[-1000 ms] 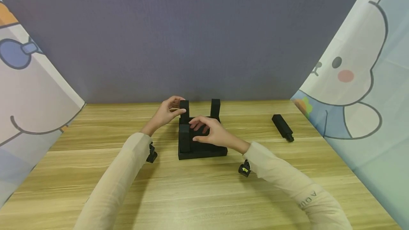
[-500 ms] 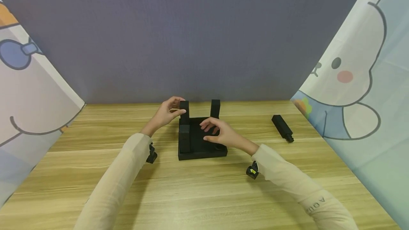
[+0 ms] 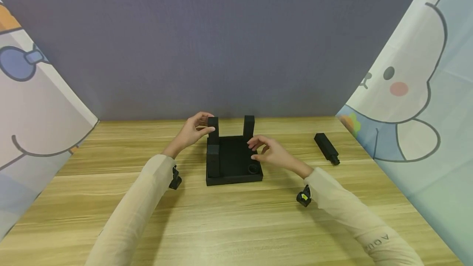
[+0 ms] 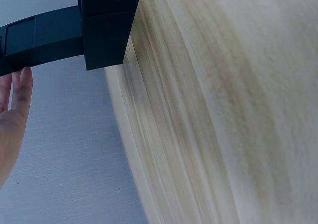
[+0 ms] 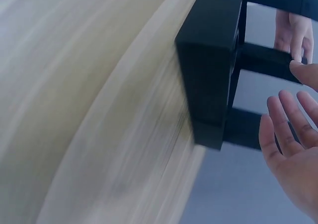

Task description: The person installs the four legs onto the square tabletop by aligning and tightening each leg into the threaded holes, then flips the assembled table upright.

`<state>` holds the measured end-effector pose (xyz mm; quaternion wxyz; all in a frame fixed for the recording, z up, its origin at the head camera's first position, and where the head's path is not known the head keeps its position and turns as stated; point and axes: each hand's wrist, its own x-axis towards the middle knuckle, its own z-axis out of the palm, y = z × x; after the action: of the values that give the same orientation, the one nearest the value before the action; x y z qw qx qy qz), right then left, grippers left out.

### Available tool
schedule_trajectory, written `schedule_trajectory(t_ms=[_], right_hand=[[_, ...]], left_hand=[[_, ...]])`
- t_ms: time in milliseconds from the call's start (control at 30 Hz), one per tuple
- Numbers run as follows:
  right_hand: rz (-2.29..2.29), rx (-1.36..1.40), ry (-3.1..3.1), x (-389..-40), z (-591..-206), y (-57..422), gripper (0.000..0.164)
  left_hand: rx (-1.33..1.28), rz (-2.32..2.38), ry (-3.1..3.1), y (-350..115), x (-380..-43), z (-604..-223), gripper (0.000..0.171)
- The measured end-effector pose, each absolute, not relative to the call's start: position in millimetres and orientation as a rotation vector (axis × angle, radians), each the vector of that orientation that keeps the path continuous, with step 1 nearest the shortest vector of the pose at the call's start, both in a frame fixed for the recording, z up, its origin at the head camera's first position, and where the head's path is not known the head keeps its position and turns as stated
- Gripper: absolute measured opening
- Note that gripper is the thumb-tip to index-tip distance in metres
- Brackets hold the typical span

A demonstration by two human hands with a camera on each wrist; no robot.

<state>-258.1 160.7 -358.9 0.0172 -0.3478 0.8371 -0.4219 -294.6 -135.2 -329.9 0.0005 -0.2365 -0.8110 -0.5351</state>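
Observation:
A black square base (image 3: 234,159) stands on the table with three black square posts upright at its corners. My left hand (image 3: 189,131) grips the back-left post (image 3: 213,135), thumb against its near side and fingers behind. In the left wrist view, fingertips touch the side of that post (image 4: 47,33). My right hand (image 3: 271,154) hovers at the base's right edge, fingers loosely bent, holding nothing. Below it, a round socket (image 3: 253,169) shows in the front-right corner. The front-left post (image 3: 213,161) and back-right post (image 3: 249,127) stand untouched.
A loose black post (image 3: 327,147) with a threaded-looking end lies on the wooden table (image 3: 236,221) at the right. A grey panel (image 3: 236,44) rises behind the table. Cartoon-printed sheets (image 3: 406,73) flank both sides.
My right hand has moved right, away from the front-left post and across the base, uncovering the round socket. My left hand has stayed on the back-left post.

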Motion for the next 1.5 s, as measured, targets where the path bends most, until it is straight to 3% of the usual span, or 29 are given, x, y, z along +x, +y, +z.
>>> schedule_trajectory(t_ms=[667,1000,1500], right_hand=[[-1.272,-0.871,2.751,-271,-364,217,0.037],[-1.257,-0.725,2.762,-281,-370,254,0.036],[-1.208,-0.662,2.932,-293,-377,303,0.035]], left_hand=[[-0.760,-1.637,-2.525,-141,-317,-355,0.041],[-0.736,-1.668,-2.564,-136,-297,-331,0.040],[-0.723,-1.669,-2.565,-135,-296,-330,0.039]])
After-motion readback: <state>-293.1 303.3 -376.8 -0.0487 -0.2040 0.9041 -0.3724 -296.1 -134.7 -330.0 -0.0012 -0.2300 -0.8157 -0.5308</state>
